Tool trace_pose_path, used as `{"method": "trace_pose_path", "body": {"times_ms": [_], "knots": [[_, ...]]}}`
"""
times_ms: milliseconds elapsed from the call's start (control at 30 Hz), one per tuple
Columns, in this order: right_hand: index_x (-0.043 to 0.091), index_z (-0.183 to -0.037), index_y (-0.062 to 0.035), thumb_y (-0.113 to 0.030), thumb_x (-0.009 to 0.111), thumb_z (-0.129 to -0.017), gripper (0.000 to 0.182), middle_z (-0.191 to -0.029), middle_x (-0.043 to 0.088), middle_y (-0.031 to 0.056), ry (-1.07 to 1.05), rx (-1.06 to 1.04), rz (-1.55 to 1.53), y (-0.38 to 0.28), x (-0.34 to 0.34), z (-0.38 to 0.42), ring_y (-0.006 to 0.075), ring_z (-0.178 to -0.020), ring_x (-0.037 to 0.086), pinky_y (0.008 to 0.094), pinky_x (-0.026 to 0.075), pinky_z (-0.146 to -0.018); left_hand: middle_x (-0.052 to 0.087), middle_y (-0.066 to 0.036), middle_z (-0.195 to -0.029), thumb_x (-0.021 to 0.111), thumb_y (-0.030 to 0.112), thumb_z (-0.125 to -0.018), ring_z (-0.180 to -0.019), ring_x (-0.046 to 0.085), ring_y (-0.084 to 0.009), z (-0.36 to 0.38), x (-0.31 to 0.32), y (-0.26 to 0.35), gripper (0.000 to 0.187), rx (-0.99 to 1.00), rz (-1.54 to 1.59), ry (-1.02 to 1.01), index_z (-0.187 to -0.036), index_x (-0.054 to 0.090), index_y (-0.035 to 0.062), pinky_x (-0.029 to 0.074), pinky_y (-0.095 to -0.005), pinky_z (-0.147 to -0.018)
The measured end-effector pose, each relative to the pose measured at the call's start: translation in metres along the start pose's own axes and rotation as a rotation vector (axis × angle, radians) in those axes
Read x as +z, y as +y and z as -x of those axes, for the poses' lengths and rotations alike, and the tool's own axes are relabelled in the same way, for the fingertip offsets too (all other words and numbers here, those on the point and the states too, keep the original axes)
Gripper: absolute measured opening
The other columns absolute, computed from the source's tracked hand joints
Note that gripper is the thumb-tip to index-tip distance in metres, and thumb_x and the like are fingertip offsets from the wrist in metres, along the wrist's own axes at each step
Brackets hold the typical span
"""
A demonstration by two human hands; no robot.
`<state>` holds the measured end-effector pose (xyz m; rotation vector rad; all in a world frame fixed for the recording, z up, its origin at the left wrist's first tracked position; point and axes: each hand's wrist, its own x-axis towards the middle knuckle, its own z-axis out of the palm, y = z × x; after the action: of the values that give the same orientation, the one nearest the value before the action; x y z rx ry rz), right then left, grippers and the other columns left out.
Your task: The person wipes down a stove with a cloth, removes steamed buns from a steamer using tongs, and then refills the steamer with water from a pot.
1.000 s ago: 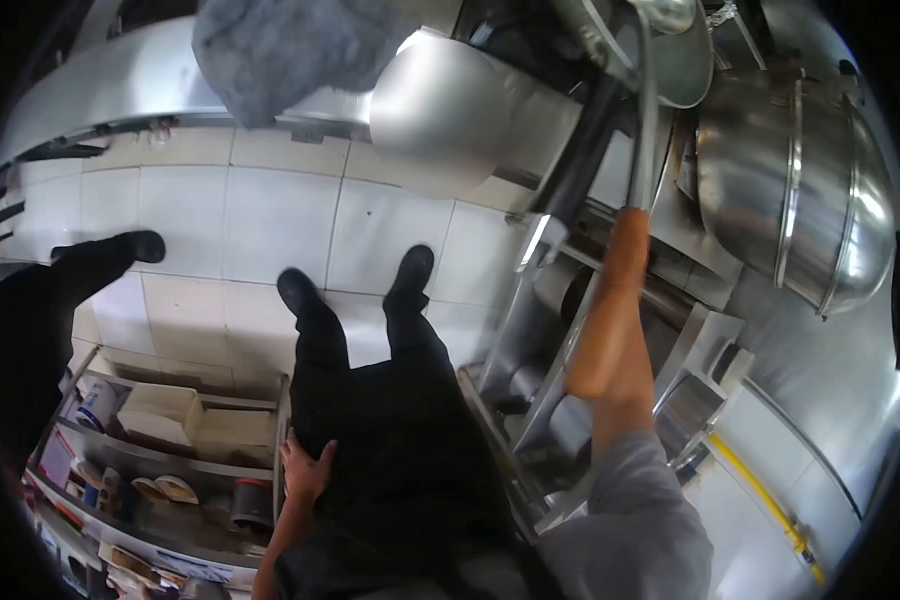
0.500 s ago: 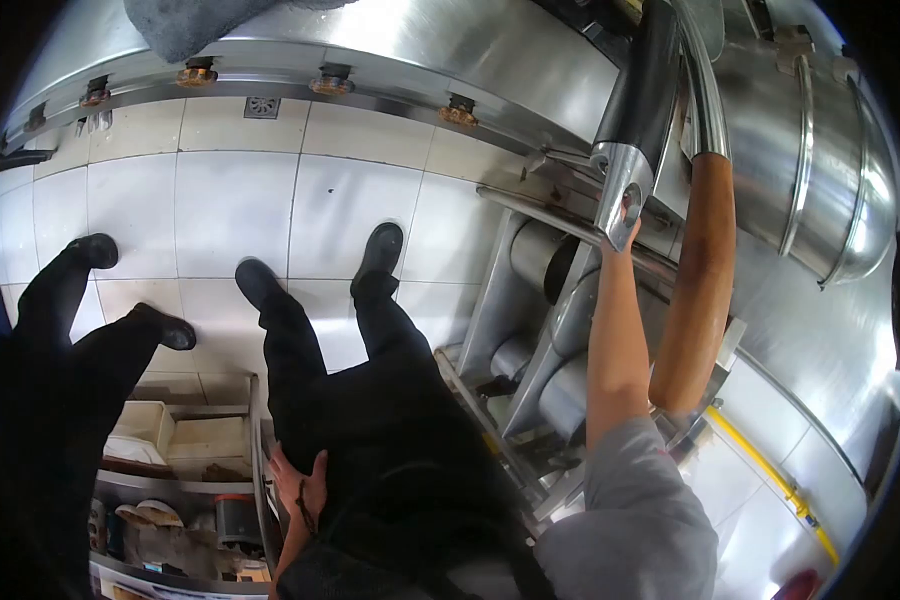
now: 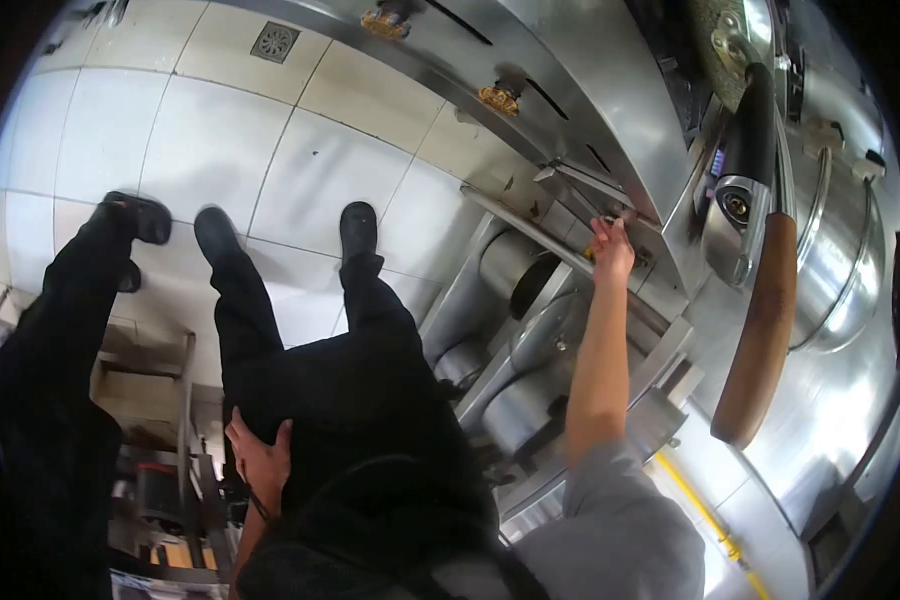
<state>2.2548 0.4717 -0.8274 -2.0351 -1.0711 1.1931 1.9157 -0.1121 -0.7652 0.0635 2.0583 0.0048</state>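
My right hand (image 3: 613, 250) reaches below the edge of the steel stove (image 3: 610, 90), its fingers bent around a small fitting that is too small to make out. My left hand (image 3: 263, 458) rests against the black apron (image 3: 370, 420) at my thigh, thumb and fingers apart, holding nothing. Right of my right arm, a pan's black handle (image 3: 749, 140) and a brown wooden handle (image 3: 757, 335) jut out over the counter. Two brass-coloured knobs (image 3: 500, 98) sit on the stove's front rail.
A lower rack (image 3: 530, 230) holds metal pots (image 3: 515, 410). At the right are a large steel vessel (image 3: 830, 230) and a yellow pipe (image 3: 695, 505). Another person's black-clad legs (image 3: 70, 290) stand at the left, near a floor drain (image 3: 274, 42) and shelving (image 3: 185, 430).
The view has shifted and turned toward the stove's right side. My right hand, mostly hidden behind the pan handle before, now shows under the stove edge. The other person's legs appear closer to mine.
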Motion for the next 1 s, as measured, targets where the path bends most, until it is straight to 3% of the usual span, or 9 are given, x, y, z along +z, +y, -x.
{"method": "trace_pose_path", "body": {"times_ms": [133,333,400,467,567,1000], "knots": [[0.055,-0.125,0.0011,-0.033,0.058,-0.103,0.040,-0.115,0.069,0.0131,-0.047,-0.010,0.054,-0.003,-0.004,-0.003,0.0255,-0.108,0.067,0.0341,0.051,-0.067,0.044,-0.024,-0.138,0.079,0.044,-0.082,-0.127,0.048,-0.0464,0.009,0.044,0.006,0.093,0.011,0.106,0.054,-0.149,0.033,0.0000,0.043,-0.0517,-0.104],[0.058,-0.122,-0.0036,-0.039,0.051,-0.106,0.040,-0.117,0.069,0.0071,-0.142,0.096,-0.030,-0.003,-0.015,-0.017,0.0246,-0.118,0.063,0.0355,0.049,-0.081,0.044,-0.024,-0.139,0.074,0.051,-0.084,-0.124,0.052,-0.0466,0.037,0.084,0.039,0.093,-0.090,0.068,0.050,-0.149,0.033,-0.0003,0.046,-0.0512,-0.102],[0.057,-0.124,-0.0031,-0.040,0.049,-0.106,0.041,-0.122,0.067,0.0071,-0.161,0.106,-0.041,-0.006,-0.015,-0.015,0.0235,-0.122,0.062,0.0351,0.049,-0.082,0.042,-0.028,-0.141,0.073,0.052,-0.085,-0.127,0.051,-0.0469,0.046,0.079,0.051,0.093,-0.112,0.141,-0.026,-0.149,0.033,-0.0032,0.045,-0.0513,-0.104],[0.050,-0.130,-0.0016,-0.035,0.050,-0.106,0.041,-0.128,0.062,0.0129,-0.195,0.133,-0.114,-0.007,-0.016,-0.014,0.0256,-0.120,0.062,0.0354,0.050,-0.078,0.042,-0.029,-0.142,0.073,0.052,-0.085,-0.127,0.051,-0.0469,0.046,0.092,0.050,0.093,-0.113,0.139,-0.038,-0.149,0.033,-0.0032,0.045,-0.0514,-0.104],[0.054,-0.127,-0.0012,-0.041,0.049,-0.106,0.045,-0.132,0.061,0.0099,-0.254,0.139,-0.116,-0.007,-0.020,-0.016,0.0245,-0.127,0.057,0.0351,0.049,-0.084,0.042,-0.028,-0.141,0.074,0.050,-0.086,-0.128,0.050,-0.0468,0.045,0.101,0.052,0.093,-0.125,0.130,-0.057,-0.149,0.032,-0.0031,0.044,-0.0515,-0.104],[0.055,-0.124,-0.0014,-0.037,0.054,-0.104,0.041,-0.130,0.062,0.0118,-0.327,0.161,-0.196,-0.011,-0.020,-0.012,0.0261,-0.126,0.057,0.0357,0.051,-0.083,0.046,-0.027,-0.135,0.076,0.048,-0.084,-0.122,0.053,-0.0472,0.047,0.111,0.064,0.092,-0.115,0.161,0.007,-0.148,0.033,-0.0026,0.047,-0.0511,-0.100]]}}
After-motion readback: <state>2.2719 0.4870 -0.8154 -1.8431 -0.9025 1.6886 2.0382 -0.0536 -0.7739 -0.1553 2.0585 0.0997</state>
